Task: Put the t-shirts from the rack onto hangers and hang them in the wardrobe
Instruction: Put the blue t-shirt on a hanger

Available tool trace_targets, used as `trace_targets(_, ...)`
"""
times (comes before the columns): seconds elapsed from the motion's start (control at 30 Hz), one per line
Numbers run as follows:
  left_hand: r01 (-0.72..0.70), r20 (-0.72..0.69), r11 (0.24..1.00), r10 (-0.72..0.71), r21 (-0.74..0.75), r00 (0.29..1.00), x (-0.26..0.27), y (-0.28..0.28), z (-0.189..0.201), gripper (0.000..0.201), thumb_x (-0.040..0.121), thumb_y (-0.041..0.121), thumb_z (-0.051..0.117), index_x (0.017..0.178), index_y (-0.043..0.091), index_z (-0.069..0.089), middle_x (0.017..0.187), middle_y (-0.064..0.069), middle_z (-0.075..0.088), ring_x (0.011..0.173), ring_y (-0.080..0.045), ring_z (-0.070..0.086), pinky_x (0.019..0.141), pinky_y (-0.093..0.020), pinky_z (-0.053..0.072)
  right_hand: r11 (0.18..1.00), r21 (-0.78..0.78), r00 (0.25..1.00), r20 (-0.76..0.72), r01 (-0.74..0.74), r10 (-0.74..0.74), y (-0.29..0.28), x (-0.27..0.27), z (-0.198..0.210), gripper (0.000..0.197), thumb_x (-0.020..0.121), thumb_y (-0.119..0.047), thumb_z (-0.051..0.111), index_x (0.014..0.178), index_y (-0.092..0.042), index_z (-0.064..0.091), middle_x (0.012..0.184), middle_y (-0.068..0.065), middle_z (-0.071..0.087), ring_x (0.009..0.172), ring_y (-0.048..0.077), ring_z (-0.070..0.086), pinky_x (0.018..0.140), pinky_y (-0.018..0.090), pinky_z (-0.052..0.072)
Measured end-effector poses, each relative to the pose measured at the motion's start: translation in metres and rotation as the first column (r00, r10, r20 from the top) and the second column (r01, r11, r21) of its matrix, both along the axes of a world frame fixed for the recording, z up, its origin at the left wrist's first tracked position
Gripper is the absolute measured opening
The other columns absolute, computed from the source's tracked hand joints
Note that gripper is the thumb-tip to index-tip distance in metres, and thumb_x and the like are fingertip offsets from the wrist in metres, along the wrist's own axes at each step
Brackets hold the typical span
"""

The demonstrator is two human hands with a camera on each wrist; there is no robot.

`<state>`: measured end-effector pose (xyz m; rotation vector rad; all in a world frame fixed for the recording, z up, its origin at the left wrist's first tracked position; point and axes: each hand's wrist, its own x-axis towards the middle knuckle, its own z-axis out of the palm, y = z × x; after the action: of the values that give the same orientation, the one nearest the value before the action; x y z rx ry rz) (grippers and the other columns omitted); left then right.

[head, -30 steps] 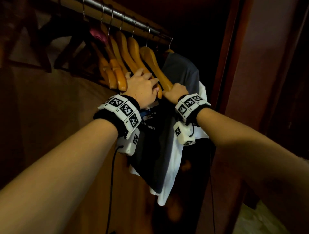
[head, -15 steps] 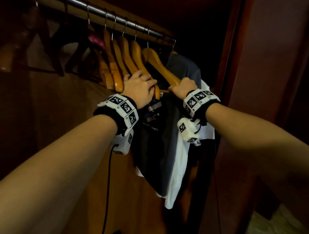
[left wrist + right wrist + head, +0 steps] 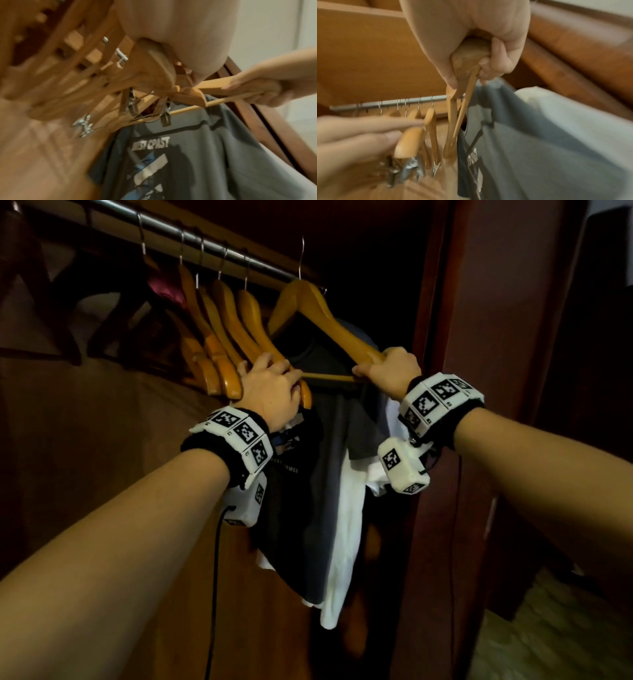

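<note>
right hand: fingers curled round the right end of an empty wooden hanger, thumb along the arm; the right wrist view confirms the grip.
hanger hook: looks clear of the rail, though I can't tell for certain from this angle.
left hand: fingers wrapped over the lower ends of the spare hangers, holding the bunch off to the left.
grey t-shirt: already on its own hanger in the wardrobe, just behind the empty one; a white t-shirt hangs right behind it.
step: judged to be pulling one empty hanger out for the next shirt; no unhung shirt or rack is in view.
next move: draw the hanger out toward the body, keeping its bar from snagging the grey collar, then let go of the bunch.
risk: the neighbouring hangers may swing back and tangle.
</note>
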<state>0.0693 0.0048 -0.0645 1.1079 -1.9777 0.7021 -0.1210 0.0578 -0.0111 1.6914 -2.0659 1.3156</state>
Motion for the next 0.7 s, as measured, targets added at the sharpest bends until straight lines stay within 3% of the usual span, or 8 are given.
trace_targets(0.07,0.009,-0.002,1.0,-0.009,0.021,1.0,-0.005,0.001,0.0,0.041,0.096,0.036,0.038,0.134,0.024,0.049,0.144,0.0,0.044,0.137,-0.025,0.025,0.108,-0.051,0.019,1.0,-0.013,1.0,0.007,0.0,0.0,0.014,-0.012,-0.006,0.049,0.08,-0.04,0.067,0.111,-0.003,0.058,0.095,0.009,0.054,0.087,0.026,0.056,0.059,0.028,0.038)
trace_targets(0.23,0.034,-0.046,0.992,-0.029,0.12,0.999,-0.033,0.002,0.008,0.049,0.098,0.042,0.033,0.128,0.01,0.056,0.14,-0.017,0.045,0.14,-0.031,0.023,0.116,-0.047,0.007,0.999,0.004,0.999,-0.022,0.033,-0.032,0.059,-0.044,-0.016,0.034,0.08,-0.04,0.068,0.097,-0.012,0.056,0.094,0.008,0.055,0.085,0.023,0.053,0.065,0.029,0.036)
trace_targets(0.33,0.29,-0.211,0.946,-0.258,0.143,0.943,-0.067,0.022,0.011,0.047,0.098,0.04,0.036,0.12,0.006,0.06,0.129,-0.018,0.055,0.129,-0.032,0.04,0.11,-0.04,0.026,0.999,0.022,0.999,-0.02,0.045,-0.045,0.09,-0.066,-0.02,0.032,0.079,-0.039,0.07,0.092,-0.014,0.056,0.09,0.006,0.056,0.084,0.021,0.052,0.056,0.025,0.037)
trace_targets(0.4,0.514,-0.431,0.819,-0.379,0.256,0.819,-0.093,0.044,0.013,0.044,0.097,0.043,0.039,0.107,0.009,0.065,0.111,-0.016,0.064,0.11,-0.034,0.055,0.093,-0.038,0.044,0.998,0.041,0.997,-0.047,0.056,-0.054,0.115,-0.082,-0.023,0.031,0.078,-0.039,0.071,0.09,-0.014,0.057,0.086,0.005,0.055,0.082,0.019,0.052,0.058,0.022,0.037)
trace_targets(0.5,0.815,-0.771,0.452,-0.348,0.361,0.534,-0.134,0.079,0.018,0.044,0.095,0.05,0.042,0.086,0.011,0.059,0.097,-0.016,0.064,0.097,-0.034,0.063,0.087,-0.042,0.052,0.995,0.068,0.996,-0.068,0.07,-0.065,0.157,-0.108,-0.029,0.033,0.078,-0.038,0.072,0.096,-0.012,0.06,0.083,0.003,0.056,0.08,0.017,0.053,0.059,0.021,0.036)
trace_targets(0.57,0.936,-0.921,0.218,-0.219,0.276,0.323,-0.162,0.102,0.021,0.043,0.095,0.05,0.043,0.107,0.011,0.057,0.109,-0.013,0.062,0.099,-0.028,0.064,0.079,-0.036,0.055,0.994,0.088,0.995,-0.075,0.069,-0.062,0.188,-0.129,-0.035,0.03,0.078,-0.035,0.073,0.094,-0.014,0.059,0.075,-0.002,0.053,0.071,0.013,0.051,0.056,0.019,0.035)
trace_targets(0.63,0.991,-0.99,0.073,-0.075,0.112,0.117,-0.192,0.127,0.021,0.044,0.095,0.043,0.048,0.124,0.011,0.053,0.119,-0.011,0.06,0.098,-0.021,0.062,0.068,-0.025,0.053,0.99,0.11,0.994,-0.082,0.083,-0.074,0.224,-0.152,-0.043,0.027,0.078,-0.034,0.073,0.091,-0.016,0.057,0.069,-0.007,0.051,0.064,0.006,0.048,0.052,0.013,0.034)
trace_targets(0.7,0.999,-0.998,-0.029,0.058,-0.031,-0.029,-0.224,0.157,0.017,0.036,0.095,0.033,0.052,0.123,0.01,0.054,0.121,-0.012,0.058,0.093,-0.019,0.06,0.063,-0.023,0.051,0.986,0.133,0.991,-0.1,0.104,-0.091,0.262,-0.176,-0.052,0.028,0.08,-0.033,0.072,0.096,-0.017,0.057,0.071,-0.006,0.053,0.064,0.005,0.049,0.049,0.008,0.036)
